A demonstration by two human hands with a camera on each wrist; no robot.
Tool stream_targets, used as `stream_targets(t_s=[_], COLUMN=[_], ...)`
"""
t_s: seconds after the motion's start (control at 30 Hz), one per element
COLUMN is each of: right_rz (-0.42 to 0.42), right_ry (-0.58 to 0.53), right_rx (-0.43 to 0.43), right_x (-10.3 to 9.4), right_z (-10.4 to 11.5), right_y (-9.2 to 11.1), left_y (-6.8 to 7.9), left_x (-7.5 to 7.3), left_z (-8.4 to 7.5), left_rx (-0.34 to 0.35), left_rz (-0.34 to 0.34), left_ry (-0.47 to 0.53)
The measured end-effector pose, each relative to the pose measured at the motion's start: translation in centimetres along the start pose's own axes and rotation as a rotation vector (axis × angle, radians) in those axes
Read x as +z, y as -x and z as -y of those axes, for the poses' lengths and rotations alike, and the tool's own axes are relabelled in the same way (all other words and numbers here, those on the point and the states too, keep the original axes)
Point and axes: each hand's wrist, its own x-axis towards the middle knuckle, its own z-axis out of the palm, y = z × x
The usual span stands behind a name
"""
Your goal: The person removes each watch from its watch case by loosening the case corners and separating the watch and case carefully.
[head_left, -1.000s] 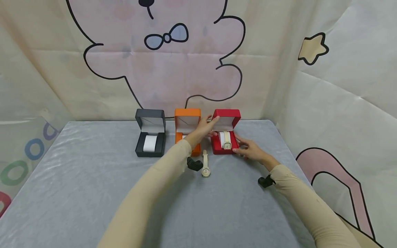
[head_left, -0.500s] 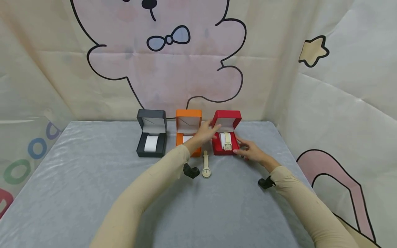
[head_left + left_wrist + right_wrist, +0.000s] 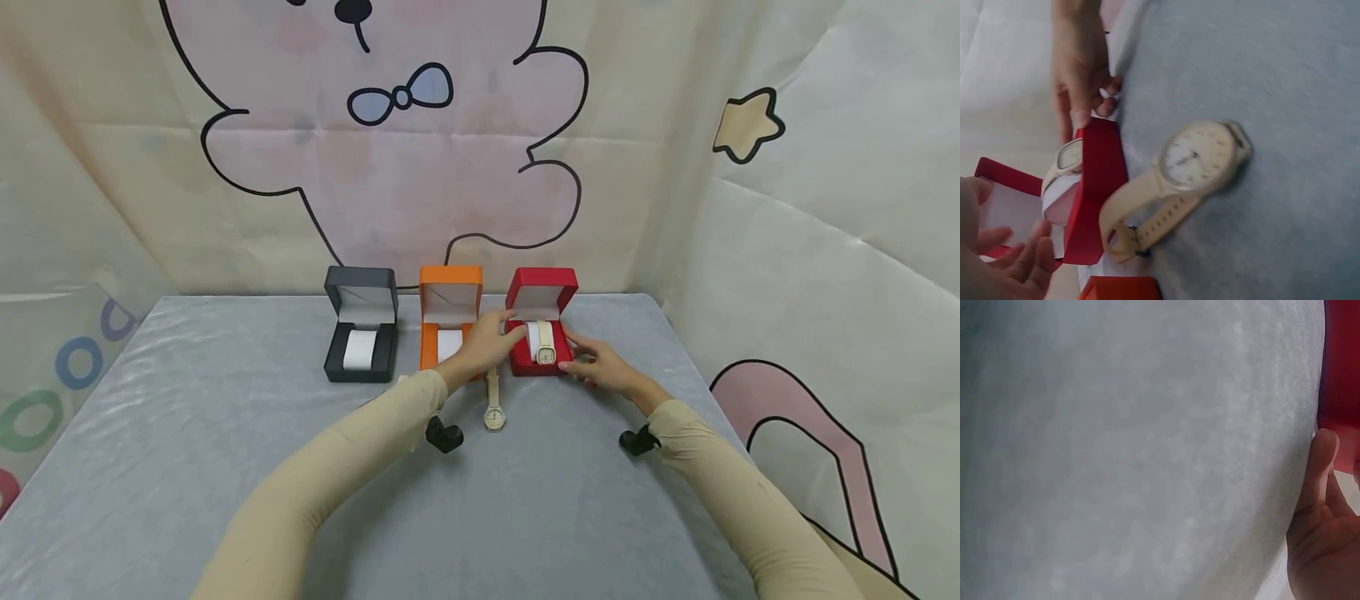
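Observation:
A red watch box [image 3: 536,367] stands with its lid up, a cream watch [image 3: 545,343] strapped round its white cushion. My right hand [image 3: 606,367] holds the box by its right front corner, thumb at the front and fingers along the side. In the right wrist view the thumb [image 3: 1322,450] lies against the red wall. My left hand [image 3: 483,343] hovers at the red box's left side, fingers loosely spread and holding nothing. Below it on the cloth lies a second cream watch [image 3: 493,417] with a round dial, seen large in the left wrist view.
An orange watch box [image 3: 428,346], lid up, sits behind my left forearm with a white cushion inside. Farther left is a black watch box [image 3: 386,354], also lid up, holding a bare white cushion [image 3: 360,350]. A grey cloth [image 3: 525,517] covers the table; a printed curtain hangs behind.
My left hand has drawn back and down from the red box's lid toward its left edge. The right hand has stayed at the box's right side; the view has shifted slightly.

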Motion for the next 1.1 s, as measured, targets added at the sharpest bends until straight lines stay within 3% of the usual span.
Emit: stream_targets(t_s=[0.2,0.43,0.93,1.1], right_rz=[0.001,0.014,0.02,0.001], right_ry=[-0.004,-0.016,-0.026,-0.007], right_rx=[0.016,0.01,0.03,0.027], right_x=[0.0,0.0,-0.1,0.0], right_z=[0.8,3.3,3.4,1.2], right_y=[0.4,1.9,1.9,0.6], left_y=[0.2,0.0,-0.9,-1.5], left_x=[0.8,2.0,2.2,2.3], left_z=[0.2,0.2,0.7,1.0], left_rx=[0.153,0.229,0.183,0.167], left_rz=[-0.015,0.077,0.119,0.124], left_ry=[-0.118,-0.322,-0.395,-0.426])
